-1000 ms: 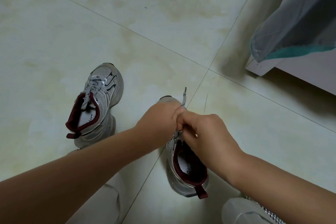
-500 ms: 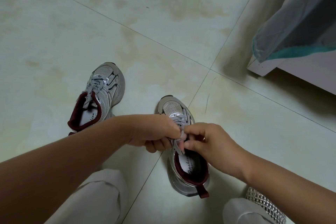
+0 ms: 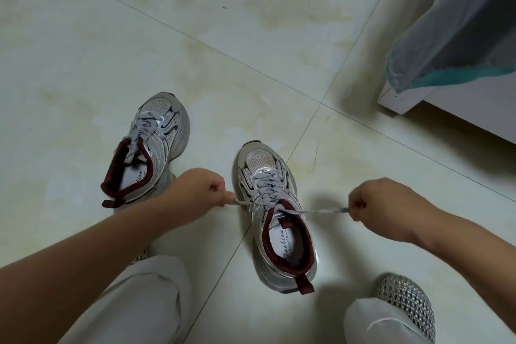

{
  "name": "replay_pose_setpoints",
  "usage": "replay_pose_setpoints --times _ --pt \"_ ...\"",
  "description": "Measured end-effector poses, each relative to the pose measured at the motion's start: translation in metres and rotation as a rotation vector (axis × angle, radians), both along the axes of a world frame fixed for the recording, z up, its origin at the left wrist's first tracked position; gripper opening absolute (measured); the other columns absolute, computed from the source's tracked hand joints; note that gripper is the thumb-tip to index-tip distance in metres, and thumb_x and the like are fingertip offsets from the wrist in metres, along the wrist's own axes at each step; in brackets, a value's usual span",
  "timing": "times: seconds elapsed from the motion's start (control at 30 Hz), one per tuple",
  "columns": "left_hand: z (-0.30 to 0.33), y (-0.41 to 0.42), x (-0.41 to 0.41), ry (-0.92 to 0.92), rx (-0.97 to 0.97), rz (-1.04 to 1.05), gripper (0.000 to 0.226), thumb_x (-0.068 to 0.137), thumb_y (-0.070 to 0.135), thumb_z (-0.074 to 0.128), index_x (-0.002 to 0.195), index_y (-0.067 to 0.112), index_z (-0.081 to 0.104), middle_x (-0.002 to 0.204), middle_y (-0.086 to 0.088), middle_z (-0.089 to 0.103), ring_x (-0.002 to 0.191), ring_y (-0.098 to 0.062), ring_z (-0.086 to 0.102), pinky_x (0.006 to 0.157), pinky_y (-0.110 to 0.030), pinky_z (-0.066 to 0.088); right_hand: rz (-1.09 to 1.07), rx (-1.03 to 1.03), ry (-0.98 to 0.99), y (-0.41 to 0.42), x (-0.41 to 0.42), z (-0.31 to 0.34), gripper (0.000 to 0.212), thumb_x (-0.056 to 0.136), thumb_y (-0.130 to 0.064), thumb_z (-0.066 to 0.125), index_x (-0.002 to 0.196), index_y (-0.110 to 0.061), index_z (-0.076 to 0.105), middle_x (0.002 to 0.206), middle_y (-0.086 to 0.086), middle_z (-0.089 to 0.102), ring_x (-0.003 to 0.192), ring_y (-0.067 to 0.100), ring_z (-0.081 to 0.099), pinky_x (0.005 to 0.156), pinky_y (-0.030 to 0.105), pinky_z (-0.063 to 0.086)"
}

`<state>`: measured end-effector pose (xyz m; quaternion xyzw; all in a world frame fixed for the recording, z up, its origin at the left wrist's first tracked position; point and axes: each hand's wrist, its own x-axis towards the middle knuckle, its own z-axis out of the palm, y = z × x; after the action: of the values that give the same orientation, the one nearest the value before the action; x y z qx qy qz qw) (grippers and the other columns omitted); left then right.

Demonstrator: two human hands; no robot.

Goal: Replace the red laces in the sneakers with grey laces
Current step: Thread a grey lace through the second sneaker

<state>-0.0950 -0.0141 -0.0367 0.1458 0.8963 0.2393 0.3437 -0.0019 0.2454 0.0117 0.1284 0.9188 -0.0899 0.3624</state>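
Pulled apart now, after meeting over the tongue half a second ago: left hand [image 3: 199,190] and right hand [image 3: 388,204] each pinching one end of the grey lace [image 3: 321,211]. Between them, the sneaker [image 3: 275,212], lace drawn taut, probably a first knot cinched. Other sneaker [image 3: 150,148] beyond left hand, already laced.

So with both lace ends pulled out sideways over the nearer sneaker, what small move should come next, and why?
Probably cross the two ends to start the knot. The left hand and right hand each pinch one end of the grey lace, stretched taut across the nearer sneaker at its collar, with the eyelets below already laced. The other sneaker already carries a grey lace.
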Motion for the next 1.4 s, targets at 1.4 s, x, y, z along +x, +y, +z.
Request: replay_pose_setpoints --times 1.4 --pt "-0.003 0.055 0.055 0.222 0.379 0.349 0.028 0.082 0.011 0.063 0.060 0.017 0.046 0.068 -0.005 0.054 0.064 -0.013 0.047 0.062 -0.015 0.036 -0.898 -0.827 0.367 -0.073 -0.004 -0.020 0.028 0.087 -0.002 0.054 0.061 -0.010 0.061 0.054 0.001 0.061 0.045 0.009 0.043 0.047 0.018 0.038"
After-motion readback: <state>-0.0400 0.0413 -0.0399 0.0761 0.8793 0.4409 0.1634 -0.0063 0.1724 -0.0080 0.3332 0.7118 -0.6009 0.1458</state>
